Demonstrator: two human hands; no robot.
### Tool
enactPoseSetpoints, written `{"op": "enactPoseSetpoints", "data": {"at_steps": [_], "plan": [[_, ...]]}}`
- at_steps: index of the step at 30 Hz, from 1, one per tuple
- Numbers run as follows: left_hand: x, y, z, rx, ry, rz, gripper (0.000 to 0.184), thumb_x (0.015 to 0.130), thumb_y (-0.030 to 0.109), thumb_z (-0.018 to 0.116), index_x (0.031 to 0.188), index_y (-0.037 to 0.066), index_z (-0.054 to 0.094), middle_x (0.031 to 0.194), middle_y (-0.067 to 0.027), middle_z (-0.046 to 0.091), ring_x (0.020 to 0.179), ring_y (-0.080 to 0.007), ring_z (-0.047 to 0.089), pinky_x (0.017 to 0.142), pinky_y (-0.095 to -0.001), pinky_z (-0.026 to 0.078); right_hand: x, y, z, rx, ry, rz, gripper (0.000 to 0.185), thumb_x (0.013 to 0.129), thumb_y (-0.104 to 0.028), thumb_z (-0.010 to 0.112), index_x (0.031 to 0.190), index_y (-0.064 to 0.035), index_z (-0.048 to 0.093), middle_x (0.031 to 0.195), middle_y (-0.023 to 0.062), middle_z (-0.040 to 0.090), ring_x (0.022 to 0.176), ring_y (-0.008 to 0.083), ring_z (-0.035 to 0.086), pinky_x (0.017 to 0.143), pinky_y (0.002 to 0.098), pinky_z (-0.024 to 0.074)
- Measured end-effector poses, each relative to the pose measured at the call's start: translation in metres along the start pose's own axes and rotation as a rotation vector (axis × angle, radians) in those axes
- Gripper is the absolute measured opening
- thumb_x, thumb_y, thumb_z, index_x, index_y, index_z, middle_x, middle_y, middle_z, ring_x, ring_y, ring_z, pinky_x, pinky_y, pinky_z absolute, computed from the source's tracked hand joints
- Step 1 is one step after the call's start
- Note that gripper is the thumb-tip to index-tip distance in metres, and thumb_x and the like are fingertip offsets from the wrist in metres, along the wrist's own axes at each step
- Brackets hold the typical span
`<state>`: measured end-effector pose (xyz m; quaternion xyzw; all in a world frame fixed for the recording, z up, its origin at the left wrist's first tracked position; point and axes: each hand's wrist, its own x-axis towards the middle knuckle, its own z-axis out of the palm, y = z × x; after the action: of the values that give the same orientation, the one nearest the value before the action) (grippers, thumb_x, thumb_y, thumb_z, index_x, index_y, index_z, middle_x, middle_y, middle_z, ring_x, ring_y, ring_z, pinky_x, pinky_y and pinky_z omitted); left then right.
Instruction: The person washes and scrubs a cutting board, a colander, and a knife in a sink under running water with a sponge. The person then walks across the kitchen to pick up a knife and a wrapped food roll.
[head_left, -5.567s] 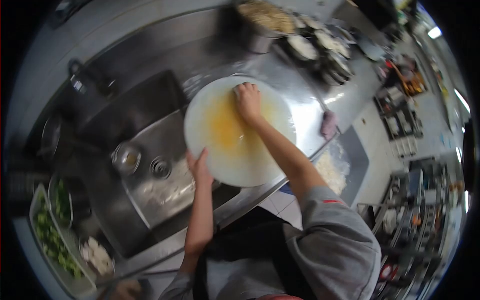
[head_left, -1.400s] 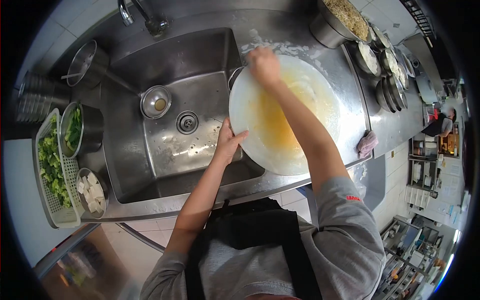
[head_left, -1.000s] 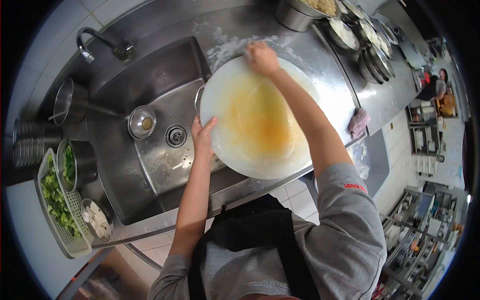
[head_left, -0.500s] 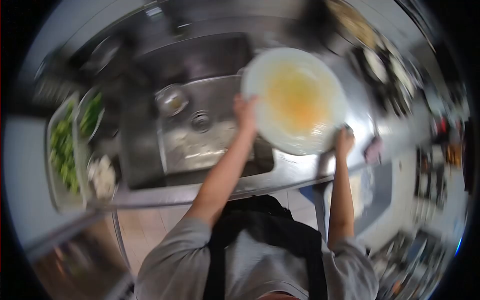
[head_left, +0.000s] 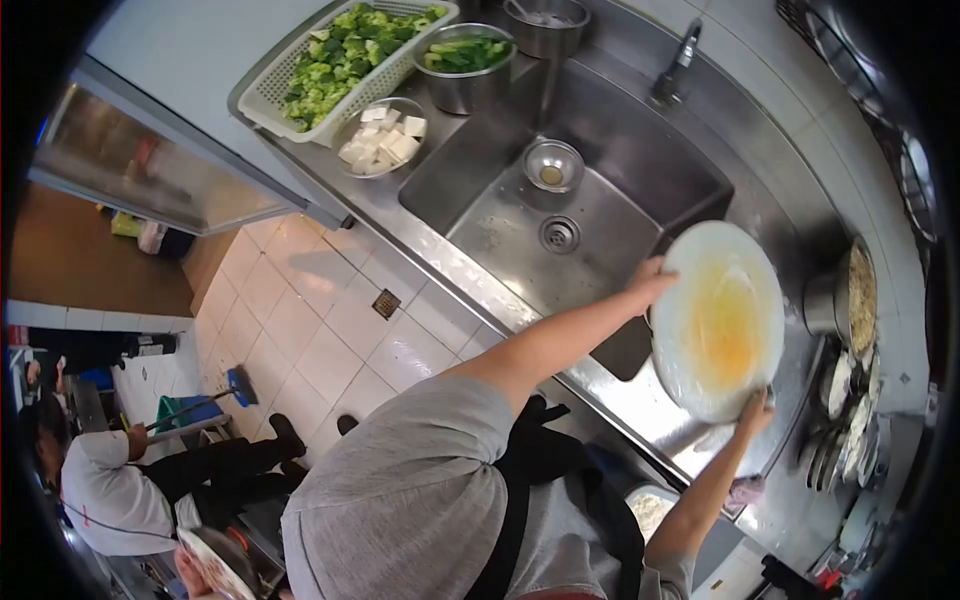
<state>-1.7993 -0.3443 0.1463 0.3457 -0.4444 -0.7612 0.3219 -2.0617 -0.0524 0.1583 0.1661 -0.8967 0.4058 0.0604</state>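
Where its face turns to my camera, the large round disc [head_left: 705, 310] is milky white, with a yellow-orange smear spread over its middle, palest toward the top and deepest lower down, and a wet gloss near the rim. I have it tilted at the right end of the sink [head_left: 640, 135], partly over the basin and partly over the steel tabletop [head_left: 690, 447]; whether it rests on anything I cannot tell. My left hand [head_left: 652, 282] has its fingers wrapped round the left edge, open only as far as the rim is thick. My right hand [head_left: 756, 412] has its fingers bent close on the lower right edge; something small and greyish beside them is too small to make out.

The tabletop's front edge passes near the disc's lower side, and a pink cloth [head_left: 744, 493] lies just short of it. On the right I get only a narrow gap before a steel pot [head_left: 820, 305] and some stacked bowls [head_left: 825, 465]. My widest room is leftward over the basin, toward the drain [head_left: 560, 234] and a small metal bowl [head_left: 562, 157]. Another person [head_left: 115, 490] stands well apart, on the tiled floor [head_left: 330, 300].
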Motion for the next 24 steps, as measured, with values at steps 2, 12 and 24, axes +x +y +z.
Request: {"op": "enactPoseSetpoints", "data": {"at_steps": [2,12,24], "plan": [[-0.014,0.006,0.004,-0.095,0.071,0.044,0.023,0.079,0.015,0.061,0.097,0.002,0.057,0.086,-0.0063,0.061,0.075,-0.0119,0.057,0.062,-0.0266,0.047,-0.022,-0.013,0.014,-0.160,0.138,0.049,0.052,0.077,-0.045,0.060,0.090,0.0057,0.058,0.077,0.0201,0.060,0.069,0.0346,0.057,0.063,0.0423,0.0436],[-0.086,-0.049,0.042,0.174,0.289,0.030,0.034,0.085,0.023,0.055,0.104,-0.003,0.044,0.098,-0.0175,0.054,0.089,-0.0245,0.052,0.081,-0.0364,0.039,-0.161,-0.120,0.032,-0.377,0.120,-0.361,0.033,0.069,-0.005,0.055,0.101,0.0018,0.053,0.098,0.0198,0.053,0.095,0.0345,0.048,0.083,0.0446,0.0348],[-0.037,-0.006,-0.030,-0.091,-0.378,-0.353,0.038,0.082,0.021,0.059,0.114,0.004,0.048,0.112,-0.0099,0.055,0.103,-0.0229,0.052,0.087,-0.0388,0.042,-0.078,-0.105,0.005,-0.486,0.317,-0.313,0.013,0.066,-0.010,0.052,0.077,-0.0040,0.053,0.083,0.0127,0.053,0.082,0.0285,0.051,0.064,0.0418,0.0405]]}}
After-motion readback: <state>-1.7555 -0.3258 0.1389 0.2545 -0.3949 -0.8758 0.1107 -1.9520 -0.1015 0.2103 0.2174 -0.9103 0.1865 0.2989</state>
